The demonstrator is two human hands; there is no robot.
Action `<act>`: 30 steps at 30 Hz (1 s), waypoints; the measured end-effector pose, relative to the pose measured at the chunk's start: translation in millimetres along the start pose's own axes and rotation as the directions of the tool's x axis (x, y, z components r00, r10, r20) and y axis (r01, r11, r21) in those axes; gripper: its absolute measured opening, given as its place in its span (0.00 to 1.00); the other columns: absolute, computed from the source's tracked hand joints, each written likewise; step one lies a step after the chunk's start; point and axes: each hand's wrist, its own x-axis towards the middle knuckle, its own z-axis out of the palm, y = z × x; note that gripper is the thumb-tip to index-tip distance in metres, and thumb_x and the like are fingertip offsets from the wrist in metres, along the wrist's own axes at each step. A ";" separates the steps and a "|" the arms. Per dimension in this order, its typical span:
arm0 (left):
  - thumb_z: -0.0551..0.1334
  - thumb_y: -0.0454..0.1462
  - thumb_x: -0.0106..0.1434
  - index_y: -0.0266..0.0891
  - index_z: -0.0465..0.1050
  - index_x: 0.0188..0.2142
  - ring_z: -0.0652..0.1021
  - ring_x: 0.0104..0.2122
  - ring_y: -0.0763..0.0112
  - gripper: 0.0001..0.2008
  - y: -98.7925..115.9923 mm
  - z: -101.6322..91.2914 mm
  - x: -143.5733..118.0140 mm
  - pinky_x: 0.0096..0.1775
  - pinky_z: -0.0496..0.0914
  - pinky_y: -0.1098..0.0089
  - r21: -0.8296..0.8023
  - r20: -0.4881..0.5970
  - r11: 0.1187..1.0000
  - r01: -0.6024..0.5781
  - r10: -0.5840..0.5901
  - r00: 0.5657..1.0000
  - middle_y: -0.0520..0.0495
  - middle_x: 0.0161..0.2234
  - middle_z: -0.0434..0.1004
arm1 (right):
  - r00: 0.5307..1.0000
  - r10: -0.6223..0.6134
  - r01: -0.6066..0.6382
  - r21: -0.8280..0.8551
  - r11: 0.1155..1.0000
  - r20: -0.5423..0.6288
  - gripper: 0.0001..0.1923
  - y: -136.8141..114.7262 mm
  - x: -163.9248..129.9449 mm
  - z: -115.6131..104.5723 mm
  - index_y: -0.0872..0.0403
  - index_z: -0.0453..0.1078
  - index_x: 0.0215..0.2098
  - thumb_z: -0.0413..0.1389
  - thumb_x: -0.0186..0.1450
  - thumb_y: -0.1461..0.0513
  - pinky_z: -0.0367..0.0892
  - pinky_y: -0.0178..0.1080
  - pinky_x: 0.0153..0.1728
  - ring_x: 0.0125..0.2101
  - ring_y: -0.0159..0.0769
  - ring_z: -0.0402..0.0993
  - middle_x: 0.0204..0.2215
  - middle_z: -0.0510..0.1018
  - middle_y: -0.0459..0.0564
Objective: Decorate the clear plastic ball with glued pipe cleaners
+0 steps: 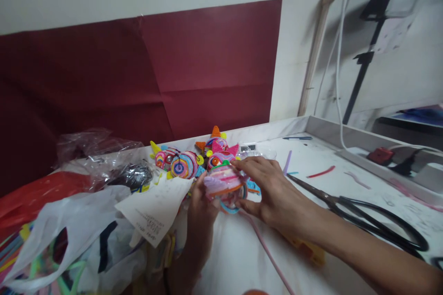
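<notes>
Between my two hands is a round craft ball [226,182] wrapped in pink, white and orange fuzzy pipe cleaner, with a clear part showing low on its right. My left hand [202,198] closes on its left side. From the right, my right hand [266,184] grips it with fingers over the top and thumb below. A long pink pipe cleaner [266,246] trails from beneath the ball down the table. Just behind are several finished-looking striped pipe-cleaner figures [183,164] with fins and bead eyes.
Black-handled scissors [346,205] lie at the right, near a red pipe-cleaner piece [321,172] and a pen [296,138]. A paper slip [155,207] and a white plastic bag [114,230] of pipe cleaners crowd the left. A power strip [408,163] runs along the right edge.
</notes>
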 end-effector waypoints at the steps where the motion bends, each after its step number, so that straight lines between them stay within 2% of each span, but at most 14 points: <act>1: 0.68 0.43 0.51 0.42 0.72 0.51 0.76 0.52 0.52 0.26 6.4 1.8 -1.7 0.51 0.72 0.59 -0.060 0.015 0.998 0.036 -0.036 0.999 0.41 0.50 0.78 | 1.000 0.007 -0.007 0.007 1.000 0.002 0.32 -1.8 1.0 -1.6 0.54 0.65 0.60 0.64 0.58 0.65 0.61 0.55 0.48 0.50 0.54 0.69 0.50 0.78 0.59; 4: 0.66 0.41 0.53 0.42 0.72 0.50 0.77 0.49 0.53 0.24 24.9 6.2 -7.9 0.47 0.73 0.61 -0.186 0.072 0.969 0.164 -0.153 0.986 0.43 0.48 0.79 | 0.999 0.033 -0.034 0.026 0.999 0.011 0.35 -6.5 4.3 -4.8 0.52 0.63 0.62 0.64 0.57 0.64 0.61 0.54 0.50 0.51 0.54 0.68 0.51 0.78 0.58; 7: 0.66 0.42 0.52 0.43 0.70 0.51 0.78 0.46 0.54 0.25 35.3 8.6 -11.1 0.43 0.74 0.61 -0.279 0.094 0.925 0.258 -0.241 0.966 0.44 0.46 0.78 | 0.998 0.057 -0.057 0.021 0.998 0.016 0.36 -11.1 7.7 -7.7 0.54 0.62 0.62 0.64 0.57 0.63 0.59 0.55 0.51 0.52 0.54 0.67 0.52 0.77 0.58; 15: 0.66 0.41 0.50 0.43 0.71 0.47 0.78 0.47 0.55 0.23 39.6 10.6 -9.2 0.44 0.75 0.60 -0.370 0.095 0.878 0.303 -0.288 0.953 0.44 0.45 0.78 | 0.987 0.101 -0.095 -0.056 0.994 0.123 0.42 -19.6 18.4 -19.8 0.58 0.60 0.64 0.67 0.55 0.61 0.58 0.57 0.53 0.54 0.56 0.66 0.54 0.75 0.62; 17: 0.66 0.40 0.51 0.42 0.71 0.46 0.78 0.45 0.56 0.21 39.0 10.2 -8.6 0.44 0.74 0.59 -0.397 0.107 0.867 0.301 -0.282 0.953 0.44 0.44 0.78 | 0.996 0.066 -0.065 -0.028 0.998 0.064 0.39 -18.7 18.2 -23.0 0.56 0.61 0.63 0.67 0.56 0.60 0.59 0.56 0.53 0.54 0.55 0.67 0.54 0.76 0.61; 19: 0.65 0.40 0.52 0.43 0.71 0.45 0.78 0.44 0.57 0.20 38.1 9.9 -7.4 0.44 0.75 0.59 -0.430 0.101 0.850 0.305 -0.291 0.951 0.45 0.44 0.78 | 0.997 0.019 -0.019 0.008 1.000 -0.078 0.34 -16.9 15.6 -27.3 0.54 0.63 0.61 0.66 0.59 0.58 0.61 0.54 0.53 0.53 0.52 0.69 0.52 0.76 0.58; 22: 0.65 0.38 0.52 0.43 0.71 0.45 0.78 0.45 0.59 0.18 37.3 9.8 -4.9 0.42 0.75 0.62 -0.490 0.051 0.810 0.323 -0.344 0.938 0.45 0.47 0.77 | 0.965 0.008 0.002 0.036 0.999 -0.261 0.25 -13.7 8.5 -34.4 0.50 0.66 0.58 0.61 0.63 0.56 0.64 0.51 0.51 0.51 0.49 0.72 0.51 0.78 0.56; 25: 0.66 0.37 0.51 0.42 0.71 0.47 0.77 0.47 0.58 0.22 37.5 10.1 -2.8 0.43 0.75 0.62 -0.553 0.036 0.757 0.349 -0.396 0.917 0.43 0.50 0.77 | 0.962 0.036 -0.026 0.040 0.999 -0.269 0.21 -8.9 -0.1 -37.6 0.50 0.68 0.55 0.58 0.65 0.55 0.67 0.50 0.49 0.49 0.49 0.75 0.49 0.79 0.55; 30: 0.66 0.37 0.51 0.42 0.70 0.50 0.79 0.47 0.58 0.25 39.0 10.7 -1.8 0.46 0.74 0.57 -0.589 0.060 0.713 0.381 -0.431 0.900 0.44 0.48 0.79 | 0.975 0.145 -0.138 0.050 0.989 -0.168 0.16 1.6 -12.1 -31.8 0.50 0.74 0.49 0.56 0.64 0.56 0.69 0.50 0.47 0.45 0.48 0.78 0.44 0.82 0.54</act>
